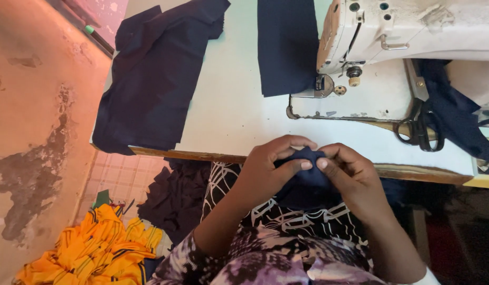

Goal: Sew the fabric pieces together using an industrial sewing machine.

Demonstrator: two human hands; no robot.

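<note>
Two hands, left hand (271, 169) and right hand (347, 171), grip closed on navy cloth piece (306, 177), mostly hidden behind fingers.

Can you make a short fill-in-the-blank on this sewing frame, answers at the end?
1. Both hands, left hand and right hand, pinch a small piece of ____ cloth.
2. The scissors lie on the table to the ____ of the sewing machine's needle.
3. The heap of fabric on the floor is mostly ____.
4. The large folded cloth hangs over the table's ____ edge.

Missing words: navy; right; orange; left
</note>
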